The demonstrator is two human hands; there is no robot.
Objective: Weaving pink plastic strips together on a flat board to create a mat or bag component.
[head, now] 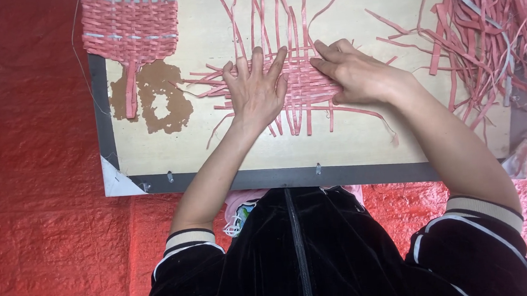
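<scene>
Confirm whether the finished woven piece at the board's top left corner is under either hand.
No: both the left hand and right hand press on the half-woven mat mid-board, apart from the finished woven piece.

A pale wooden board with a dark grey edge is resting on a red sheet that is covering the ground. A half-woven mat of pink strips is lying at the middle of the board, its loose ends fanning outward. A finished woven piece is sitting at one far corner, beside a brown worn patch. A heap of loose pink strips is spilling over the opposite far corner.
</scene>
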